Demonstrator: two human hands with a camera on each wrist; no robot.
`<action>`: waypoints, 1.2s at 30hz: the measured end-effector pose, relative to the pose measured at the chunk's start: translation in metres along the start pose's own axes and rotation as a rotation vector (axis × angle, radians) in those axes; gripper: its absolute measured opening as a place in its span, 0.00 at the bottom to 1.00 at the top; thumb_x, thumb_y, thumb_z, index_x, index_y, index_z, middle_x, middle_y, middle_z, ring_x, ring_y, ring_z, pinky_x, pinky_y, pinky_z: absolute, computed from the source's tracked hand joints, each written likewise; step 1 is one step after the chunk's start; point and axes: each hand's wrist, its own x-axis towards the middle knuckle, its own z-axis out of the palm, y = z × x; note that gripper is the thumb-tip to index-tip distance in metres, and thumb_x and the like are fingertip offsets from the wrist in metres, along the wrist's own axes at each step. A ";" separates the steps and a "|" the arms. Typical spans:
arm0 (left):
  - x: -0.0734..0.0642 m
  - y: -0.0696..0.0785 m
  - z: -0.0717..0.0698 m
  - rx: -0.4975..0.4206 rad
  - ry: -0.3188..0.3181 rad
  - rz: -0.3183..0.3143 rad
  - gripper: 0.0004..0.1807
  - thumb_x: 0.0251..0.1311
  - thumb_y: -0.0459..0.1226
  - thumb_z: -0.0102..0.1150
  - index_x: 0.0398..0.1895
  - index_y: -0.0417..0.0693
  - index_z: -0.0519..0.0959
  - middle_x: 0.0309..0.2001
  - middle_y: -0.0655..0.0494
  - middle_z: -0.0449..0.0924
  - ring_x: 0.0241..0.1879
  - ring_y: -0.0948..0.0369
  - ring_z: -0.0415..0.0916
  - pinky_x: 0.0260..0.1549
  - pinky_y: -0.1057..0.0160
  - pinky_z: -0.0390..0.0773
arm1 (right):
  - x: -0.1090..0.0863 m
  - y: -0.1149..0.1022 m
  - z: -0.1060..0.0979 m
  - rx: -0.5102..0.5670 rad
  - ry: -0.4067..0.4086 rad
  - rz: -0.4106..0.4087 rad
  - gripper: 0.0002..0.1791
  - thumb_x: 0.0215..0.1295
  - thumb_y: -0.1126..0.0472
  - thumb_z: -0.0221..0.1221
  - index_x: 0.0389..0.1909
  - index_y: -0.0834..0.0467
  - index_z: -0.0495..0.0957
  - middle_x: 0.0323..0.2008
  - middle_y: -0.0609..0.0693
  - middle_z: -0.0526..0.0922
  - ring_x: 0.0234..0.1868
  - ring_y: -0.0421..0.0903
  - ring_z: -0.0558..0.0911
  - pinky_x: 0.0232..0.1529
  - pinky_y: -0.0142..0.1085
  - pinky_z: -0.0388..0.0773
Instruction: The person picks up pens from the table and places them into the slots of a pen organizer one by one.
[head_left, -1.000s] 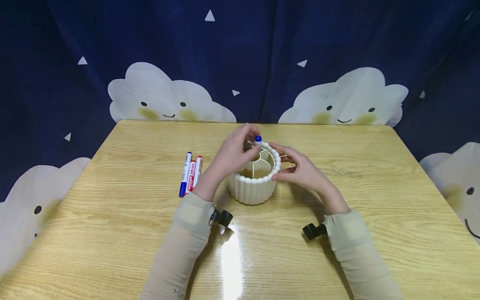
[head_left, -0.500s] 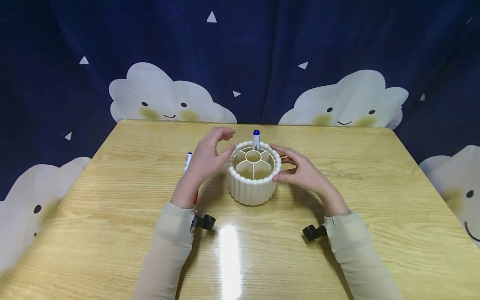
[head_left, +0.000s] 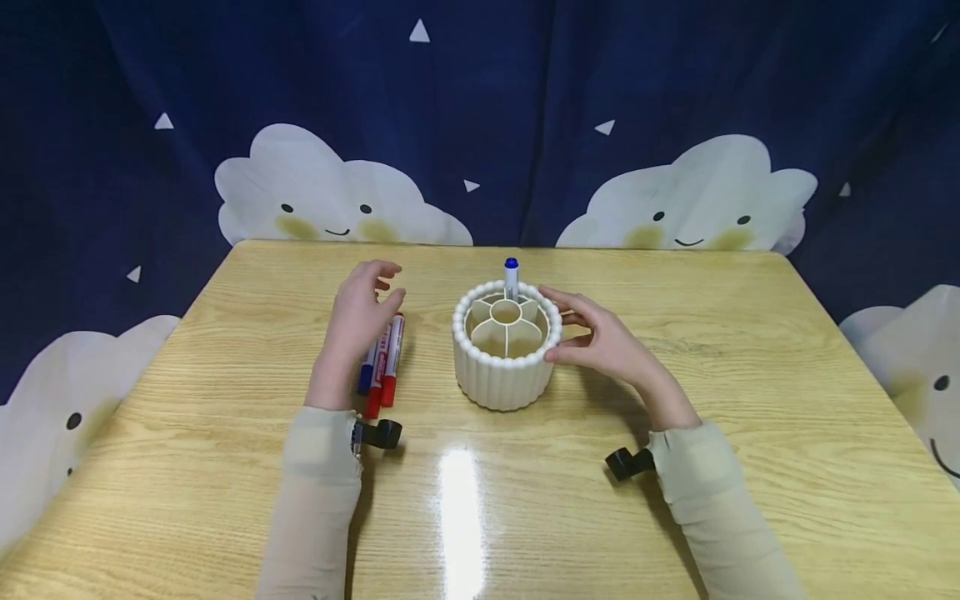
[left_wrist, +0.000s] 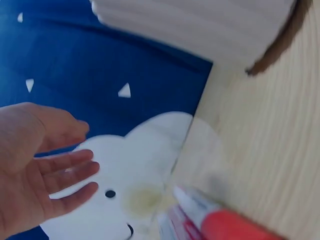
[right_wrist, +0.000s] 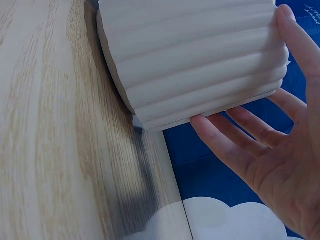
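Note:
A white ribbed pen holder (head_left: pixel 504 379) with a beaded rim and several compartments stands upright on the table. One blue-capped marker (head_left: pixel 512 279) is upright in its back compartment. My right hand (head_left: pixel 600 333) holds the holder's right side, thumb at the near rim and fingers farther back; the right wrist view shows fingertips against the ribbed wall (right_wrist: pixel 200 65). To the left, my left hand (head_left: pixel 358 312) hovers over the lying markers, fingers loosely bent, with nothing in its grasp. Two red-capped markers (head_left: pixel 389 390) and a blue-capped marker (head_left: pixel 365 379) lie side by side, partly hidden by that hand.
The wooden table (head_left: pixel 600 525) has its back edge against a dark blue curtain (head_left: pixel 517 100) printed with clouds. A small black camera is strapped to each wrist, near the sleeve cuffs. Bright light reflects off the table's front middle.
My left hand has let go of the blue-capped marker, which now stands in the holder, and has moved left to above the lying markers. The right hand has stayed on the holder.

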 end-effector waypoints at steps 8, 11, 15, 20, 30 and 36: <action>0.003 -0.026 -0.002 0.088 -0.137 -0.145 0.21 0.58 0.33 0.49 0.55 0.37 0.68 0.51 0.39 0.68 0.46 0.46 0.72 0.44 0.50 0.73 | 0.000 -0.001 -0.001 -0.001 0.001 -0.003 0.44 0.47 0.64 0.68 0.66 0.46 0.59 0.59 0.51 0.67 0.54 0.50 0.70 0.45 0.36 0.78; 0.002 -0.032 -0.001 0.122 -0.159 -0.163 0.21 0.58 0.32 0.49 0.55 0.34 0.67 0.50 0.37 0.69 0.45 0.45 0.71 0.45 0.49 0.72 | 0.001 0.000 -0.001 -0.001 0.001 -0.004 0.44 0.47 0.64 0.68 0.66 0.46 0.59 0.59 0.51 0.66 0.54 0.50 0.70 0.45 0.36 0.78; 0.002 -0.038 0.002 0.155 -0.190 -0.187 0.20 0.59 0.33 0.49 0.54 0.33 0.68 0.48 0.35 0.70 0.45 0.45 0.69 0.46 0.49 0.70 | 0.001 0.000 0.000 0.000 -0.002 0.000 0.44 0.47 0.64 0.68 0.66 0.46 0.59 0.59 0.51 0.66 0.55 0.50 0.70 0.45 0.36 0.78; 0.001 -0.041 0.004 0.196 -0.241 -0.193 0.21 0.56 0.30 0.48 0.54 0.33 0.67 0.48 0.35 0.69 0.45 0.45 0.68 0.47 0.49 0.71 | -0.001 -0.005 0.000 -0.003 0.001 0.014 0.44 0.47 0.66 0.67 0.66 0.49 0.59 0.59 0.52 0.66 0.55 0.50 0.70 0.45 0.36 0.78; -0.002 -0.044 0.007 0.258 -0.279 -0.238 0.27 0.53 0.30 0.50 0.58 0.33 0.63 0.50 0.34 0.67 0.44 0.45 0.68 0.46 0.49 0.71 | -0.003 -0.016 0.001 -0.011 -0.009 -0.002 0.44 0.48 0.66 0.66 0.67 0.56 0.57 0.59 0.58 0.66 0.54 0.53 0.70 0.45 0.38 0.78; -0.001 -0.047 0.008 0.249 -0.281 -0.261 0.31 0.52 0.29 0.49 0.62 0.35 0.58 0.55 0.33 0.64 0.46 0.44 0.68 0.47 0.47 0.70 | -0.001 -0.004 0.000 0.009 0.000 -0.002 0.44 0.47 0.65 0.67 0.66 0.50 0.59 0.58 0.53 0.66 0.54 0.50 0.70 0.45 0.36 0.78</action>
